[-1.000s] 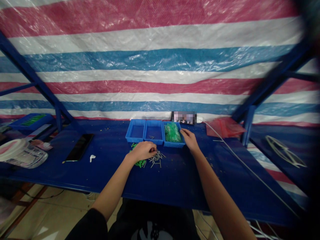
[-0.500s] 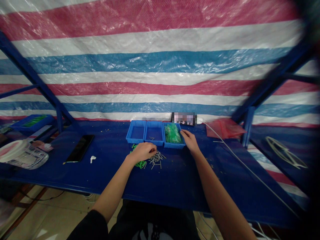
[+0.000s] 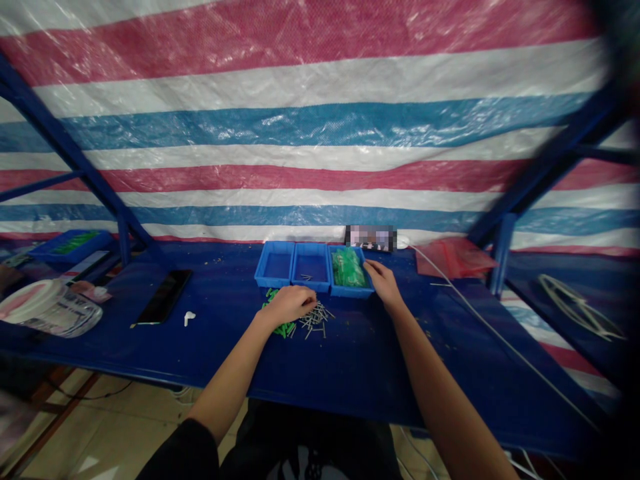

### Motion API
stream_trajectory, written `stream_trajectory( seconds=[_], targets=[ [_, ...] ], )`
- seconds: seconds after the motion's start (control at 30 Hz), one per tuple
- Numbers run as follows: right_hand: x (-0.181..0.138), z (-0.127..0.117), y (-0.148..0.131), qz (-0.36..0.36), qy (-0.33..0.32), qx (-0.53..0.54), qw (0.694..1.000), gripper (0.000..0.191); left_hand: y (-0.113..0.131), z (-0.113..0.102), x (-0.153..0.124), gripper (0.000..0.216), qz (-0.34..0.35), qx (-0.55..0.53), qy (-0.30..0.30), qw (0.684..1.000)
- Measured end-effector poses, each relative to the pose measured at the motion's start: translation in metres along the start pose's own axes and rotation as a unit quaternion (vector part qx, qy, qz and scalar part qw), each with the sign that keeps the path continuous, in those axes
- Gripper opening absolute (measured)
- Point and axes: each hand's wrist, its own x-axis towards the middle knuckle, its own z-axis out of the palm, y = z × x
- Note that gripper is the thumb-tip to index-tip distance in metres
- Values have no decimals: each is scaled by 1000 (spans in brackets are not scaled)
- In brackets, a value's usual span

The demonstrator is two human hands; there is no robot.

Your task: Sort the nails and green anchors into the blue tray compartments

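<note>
My left hand [image 3: 289, 304] lies curled over a small heap of metal nails [image 3: 316, 317] and green plastic plugs [image 3: 280, 327] on the blue table [image 3: 350, 360]; whatever its fingers pinch is hidden. My right hand [image 3: 383, 282] rests at the right front corner of the right blue bin [image 3: 350, 269], which is full of green parts, fingers bent against its rim. A middle bin [image 3: 311, 266] holds a few nails, and the left bin [image 3: 276, 265] looks bare.
A black phone [image 3: 164, 297] and a small white piece [image 3: 189, 318] lie to the left. A clear lidded tub [image 3: 47, 308] stands far left. A white cable [image 3: 480, 320] runs across the right side, near a red bag [image 3: 450, 257].
Both hands stay almost where they were; only the camera shifts slightly, so everything sits a little to the right in the picture.
</note>
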Motion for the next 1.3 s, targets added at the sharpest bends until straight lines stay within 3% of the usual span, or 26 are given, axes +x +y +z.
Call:
stream_trajectory(
  seconds=[0.23, 0.47, 0.57, 0.77, 0.9, 1.1, 1.3],
  targets=[
    [-2, 0, -5, -2, -2, 9, 1000, 41, 2, -6, -1, 18, -35, -11, 18, 999],
    [-1, 0, -4, 3, 2, 6, 1000, 41, 4, -7, 3, 20, 3, -99, 82, 992],
    [-1, 0, -4, 5, 5, 3, 1000, 40, 5, -8, 4, 21, 5, -149, 130, 980],
    [-4, 0, -8, 11, 7, 6, 1000, 40, 0, -10, 5, 20, -68, -245, 221, 942],
    [-3, 0, -8, 10, 10, 2, 1000, 40, -5, -10, 6, 22, -90, -272, 248, 925],
    [-4, -1, -10, 14, 6, 6, 1000, 41, -13, -7, 7, 21, -114, -234, 279, 924],
    [-5, 0, -11, 4, 2, 10, 1000, 41, -16, -7, 4, 14, -128, -95, 277, 947]
  ],
)
